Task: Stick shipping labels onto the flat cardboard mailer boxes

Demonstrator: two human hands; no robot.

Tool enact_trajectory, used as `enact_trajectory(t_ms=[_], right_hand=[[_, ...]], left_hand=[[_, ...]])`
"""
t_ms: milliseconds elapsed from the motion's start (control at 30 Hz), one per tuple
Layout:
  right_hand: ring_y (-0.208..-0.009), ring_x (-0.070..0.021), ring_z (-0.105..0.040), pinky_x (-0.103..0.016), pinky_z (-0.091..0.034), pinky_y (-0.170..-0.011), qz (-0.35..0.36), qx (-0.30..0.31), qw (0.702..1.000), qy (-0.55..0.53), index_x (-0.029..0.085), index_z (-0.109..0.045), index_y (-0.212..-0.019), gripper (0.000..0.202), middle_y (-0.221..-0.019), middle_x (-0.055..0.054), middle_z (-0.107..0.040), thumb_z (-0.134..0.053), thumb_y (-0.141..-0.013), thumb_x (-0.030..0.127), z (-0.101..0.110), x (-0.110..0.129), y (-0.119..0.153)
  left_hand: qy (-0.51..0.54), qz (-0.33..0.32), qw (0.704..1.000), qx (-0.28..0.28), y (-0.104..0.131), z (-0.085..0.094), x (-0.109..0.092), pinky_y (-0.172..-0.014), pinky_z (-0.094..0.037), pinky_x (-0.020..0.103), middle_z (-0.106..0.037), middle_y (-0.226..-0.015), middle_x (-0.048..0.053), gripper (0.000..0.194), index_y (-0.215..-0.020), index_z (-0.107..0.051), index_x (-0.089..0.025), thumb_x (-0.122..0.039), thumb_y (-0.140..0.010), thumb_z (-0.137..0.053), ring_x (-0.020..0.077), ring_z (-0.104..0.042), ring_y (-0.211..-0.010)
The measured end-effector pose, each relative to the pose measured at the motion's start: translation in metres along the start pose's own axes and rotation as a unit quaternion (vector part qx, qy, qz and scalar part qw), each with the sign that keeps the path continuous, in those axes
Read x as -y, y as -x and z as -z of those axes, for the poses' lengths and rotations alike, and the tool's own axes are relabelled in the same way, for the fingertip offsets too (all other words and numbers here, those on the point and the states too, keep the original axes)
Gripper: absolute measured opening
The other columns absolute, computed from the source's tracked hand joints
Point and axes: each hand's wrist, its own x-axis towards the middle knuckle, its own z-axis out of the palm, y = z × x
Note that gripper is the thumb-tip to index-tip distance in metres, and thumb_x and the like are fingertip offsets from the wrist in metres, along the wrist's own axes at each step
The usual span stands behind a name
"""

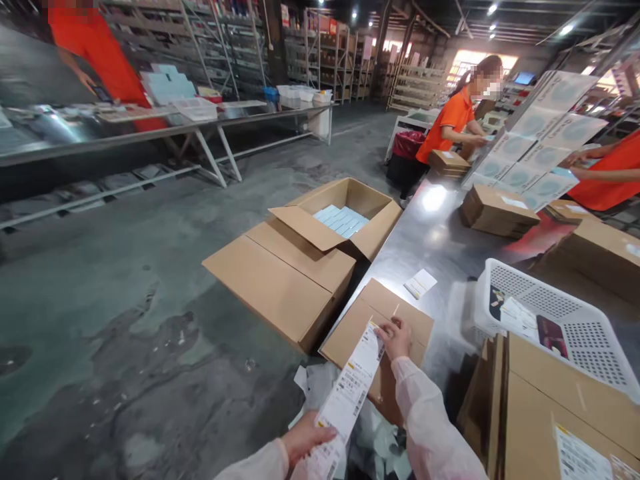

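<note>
A long strip of printed shipping labels [350, 380] stretches between my two hands. Low in the view, my left hand [311, 437] is closed on the strip, its thumb on top. My right hand [397, 339] pinches the strip's far end over a flat-topped cardboard box [350, 317], which sits at the edge of the metal table [395, 257]. The right fingertips touch or nearly touch the box top; the exact contact is hidden. Just beyond that box, a small white printed slip [421, 284] lies on the table.
An open carton [383, 223] of pale blue boxes and a closed carton [285, 280] stand left of the table. To the right are a white basket [565, 300], stacked cardboard boxes [560, 400] and piled white boxes [530, 147]. Crumpled backing paper [380, 433] lies below. People in orange work nearby.
</note>
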Motion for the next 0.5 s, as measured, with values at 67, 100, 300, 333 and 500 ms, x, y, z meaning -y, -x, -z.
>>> enact_trajectory(t_ms=[67, 100, 300, 333, 500], right_hand=[[-0.128, -0.0389, -0.033, -0.055, -0.024, -0.102, 0.017, -0.010, 0.998, 0.061, 0.010, -0.057, -0.123, 0.069, -0.139, -0.023, -0.041, -0.070, -0.064, 0.045, -0.008, 0.005, 0.005], [-0.132, -0.0390, -0.027, -0.057, -0.018, -0.105, 0.049, 0.011, 0.993, 0.106, 0.009, -0.049, -0.131, 0.076, -0.145, -0.024, -0.035, -0.067, -0.068, 0.046, -0.012, 0.009, 0.011], [-0.139, -0.0333, -0.021, -0.053, -0.008, -0.113, 0.333, 0.248, 0.892, 0.179, 0.012, -0.037, -0.141, 0.070, -0.150, -0.015, -0.030, -0.051, -0.081, 0.044, -0.018, 0.009, 0.100], [-0.138, -0.0320, -0.025, -0.051, -0.014, -0.113, 0.371, 0.270, 0.877, 0.144, 0.016, -0.038, -0.141, 0.067, -0.149, -0.012, -0.034, -0.052, -0.080, 0.042, -0.014, 0.000, 0.118], [-0.110, -0.0312, -0.056, -0.047, -0.044, -0.094, 0.144, 0.074, 0.976, 0.145, 0.014, -0.057, -0.124, 0.047, -0.117, -0.019, -0.061, -0.033, -0.088, 0.033, 0.021, -0.059, 0.157]], left_hand=[[0.001, 0.006, 1.000, 0.005, 0.012, 0.008, 0.014, -0.081, -0.046, 0.039, -0.070, -0.075, 0.010, 0.060, -0.074, -0.074, -0.013, -0.060, -0.039, -0.082, 0.0268, -0.064, -0.077], [-0.002, 0.013, 1.000, 0.021, 0.020, 0.012, 0.018, -0.082, -0.046, 0.040, -0.071, -0.077, 0.010, 0.059, -0.075, -0.074, -0.014, -0.061, -0.039, -0.081, 0.0270, -0.064, -0.079], [-0.057, -0.013, 0.997, 0.046, 0.055, 0.015, -0.026, -0.083, -0.047, 0.042, -0.072, -0.083, 0.012, 0.060, -0.082, -0.075, -0.014, -0.065, -0.051, -0.075, 0.0294, -0.064, -0.081], [-0.065, -0.035, 0.997, 0.018, 0.050, 0.009, -0.043, -0.082, -0.047, 0.041, -0.072, -0.084, 0.013, 0.061, -0.084, -0.075, -0.013, -0.066, -0.055, -0.072, 0.0293, -0.064, -0.081], [-0.286, -0.163, 0.919, -0.218, -0.016, -0.025, -0.121, -0.094, -0.045, 0.039, -0.069, -0.107, 0.016, 0.051, -0.098, -0.071, -0.011, -0.054, -0.075, -0.058, 0.0304, -0.058, -0.108]])
